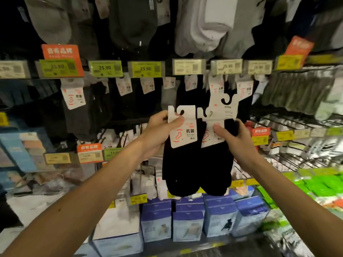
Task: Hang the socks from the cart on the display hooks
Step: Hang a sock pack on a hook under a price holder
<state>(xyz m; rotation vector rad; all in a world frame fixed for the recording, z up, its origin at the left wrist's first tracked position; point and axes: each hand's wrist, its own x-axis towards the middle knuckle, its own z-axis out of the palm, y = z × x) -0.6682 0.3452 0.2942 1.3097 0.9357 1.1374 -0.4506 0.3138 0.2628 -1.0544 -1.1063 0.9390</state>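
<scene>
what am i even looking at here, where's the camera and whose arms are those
There is no machine here. One camera is worn on a person's head and looks forward and down, so the two arms reaching in from the bottom are that person's own.

The left hand holds a pack of black socks, the left pack, with its fingers pinching the white card at the top. The right hand holds the right pack just beside it in the same way. There may be another card behind it, but I cannot tell for sure.

Facing the person is a shop display. It has hung socks on hooks, a row of price tags above them, and blue boxes on a shelf below. Neither held pack is on a hook yet.
</scene>
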